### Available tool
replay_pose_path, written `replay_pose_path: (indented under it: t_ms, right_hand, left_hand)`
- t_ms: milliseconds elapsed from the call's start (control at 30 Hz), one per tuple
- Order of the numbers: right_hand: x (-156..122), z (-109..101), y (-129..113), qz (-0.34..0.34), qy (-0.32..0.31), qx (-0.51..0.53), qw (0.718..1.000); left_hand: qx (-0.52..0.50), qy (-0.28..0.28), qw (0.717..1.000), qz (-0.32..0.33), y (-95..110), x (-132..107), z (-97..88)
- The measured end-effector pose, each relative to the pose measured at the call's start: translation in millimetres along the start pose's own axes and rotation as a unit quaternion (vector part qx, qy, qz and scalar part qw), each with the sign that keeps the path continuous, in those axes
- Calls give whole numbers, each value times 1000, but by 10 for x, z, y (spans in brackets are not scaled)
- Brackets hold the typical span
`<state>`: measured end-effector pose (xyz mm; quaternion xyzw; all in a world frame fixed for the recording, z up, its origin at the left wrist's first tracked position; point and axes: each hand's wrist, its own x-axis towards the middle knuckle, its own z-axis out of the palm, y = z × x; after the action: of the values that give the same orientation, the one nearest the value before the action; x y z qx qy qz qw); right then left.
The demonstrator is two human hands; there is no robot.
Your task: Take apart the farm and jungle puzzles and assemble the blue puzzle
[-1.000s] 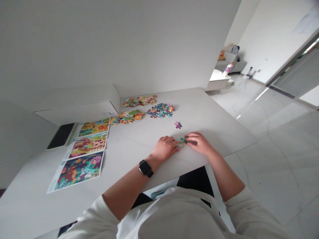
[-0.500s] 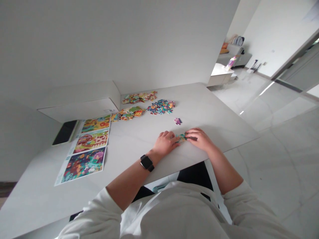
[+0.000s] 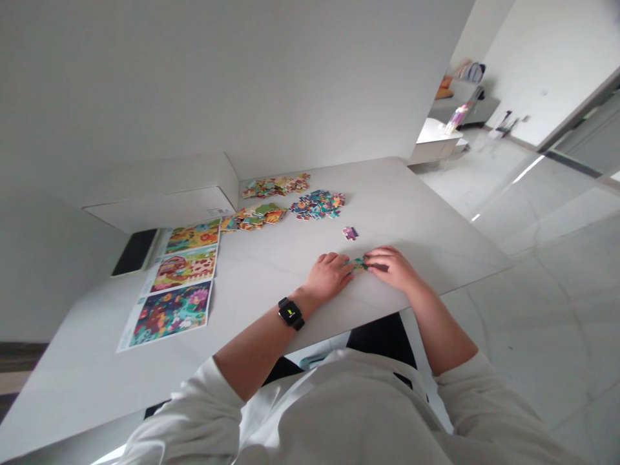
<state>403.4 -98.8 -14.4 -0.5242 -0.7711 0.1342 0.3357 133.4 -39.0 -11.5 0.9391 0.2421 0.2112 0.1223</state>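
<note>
on the table (image 3: 261, 278), puzzle pieces (image 3: 358, 264) lie between the left hand (image 3: 328, 276) and the right hand (image 3: 391, 267). beyond them sits a loose piece (image 3: 349, 233); behind it, the rightmost pile (image 3: 318, 204), with a far pile (image 3: 276, 186) and a nearer pile (image 3: 255, 217) to its left. further left lie printed sheets (image 3: 184, 268), a flat device (image 3: 135, 252) on their left, a box (image 3: 169, 204) behind both.

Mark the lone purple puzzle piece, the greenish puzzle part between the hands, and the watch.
Lone purple puzzle piece (image 3: 349, 233), head view: middle of its face.
Greenish puzzle part (image 3: 358, 264), head view: uncovered middle.
Watch (image 3: 290, 312), head view: screen.
</note>
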Motion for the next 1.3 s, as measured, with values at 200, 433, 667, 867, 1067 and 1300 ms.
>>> replay_pose_path:
  t_ms: [200, 433, 667, 867, 1067, 1300]
  right_hand:
    - [-23, 34, 33, -3, 7, -9, 1000]
    - [-26, 42, 19, -14, 14, -28, 999]
    - [-52, 57, 64, -34, 15, -61, 997]
    - [-4, -33, 62, -22, 27, -47, 998]
    - [462, -245, -29, -37, 8, -44, 998]
    - [1334, -239, -88, -34, -44, -50, 997]
  left_hand:
    - [-62, -25, 996, 57, -8, 12, -5]
    - [-58, -36, 996, 64, -9, -1, -17]
    - [-3, -16, 997, 77, -47, -50, -105]
    - [56, 4, 998, 6, -360, -199, -520]
    - [108, -28, 986, -122, -607, -344, -798]
    - [95, -90, 972, -194, -744, -488, -911]
